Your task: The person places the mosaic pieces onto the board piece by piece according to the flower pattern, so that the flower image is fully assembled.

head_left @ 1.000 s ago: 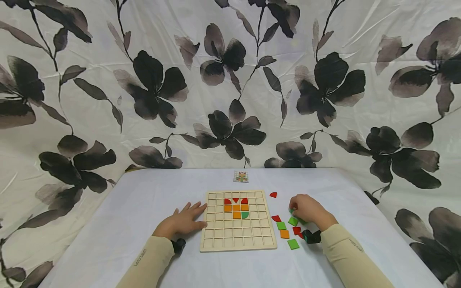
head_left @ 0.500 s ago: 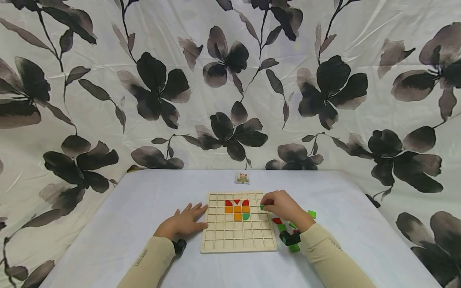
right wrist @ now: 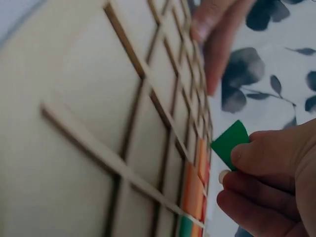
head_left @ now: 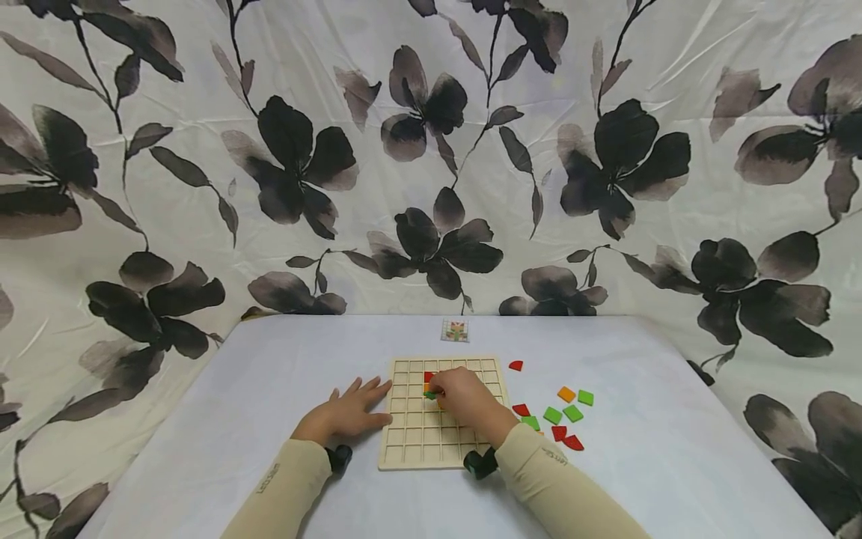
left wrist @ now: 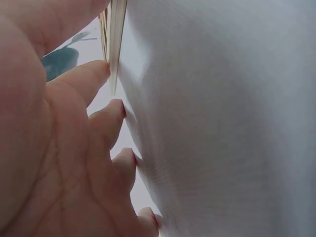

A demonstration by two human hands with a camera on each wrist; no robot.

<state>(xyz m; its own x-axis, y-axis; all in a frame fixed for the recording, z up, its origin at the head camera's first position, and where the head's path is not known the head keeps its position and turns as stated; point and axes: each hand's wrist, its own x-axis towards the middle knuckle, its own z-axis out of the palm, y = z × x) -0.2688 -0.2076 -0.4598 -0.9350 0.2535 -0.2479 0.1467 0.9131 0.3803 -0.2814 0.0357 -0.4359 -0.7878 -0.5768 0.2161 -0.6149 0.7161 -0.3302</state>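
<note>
The right hand (head_left: 465, 400) pinches a green tile (right wrist: 231, 144) above the wooden board (head_left: 404, 449); the left hand (head_left: 346, 413), fingers spread, touches the board's left edge. Red and orange tiles (right wrist: 193, 183) already sit in squares; the green one seems not yet placed, and several loose tiles (head_left: 586, 398) remain on the worktop (head_left: 673, 449).

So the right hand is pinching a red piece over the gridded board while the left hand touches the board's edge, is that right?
Not quite: the piece is green, not red, as the right wrist view shows. The right hand does pinch it over the gridded board, and the left hand touches the board's edge.
</note>
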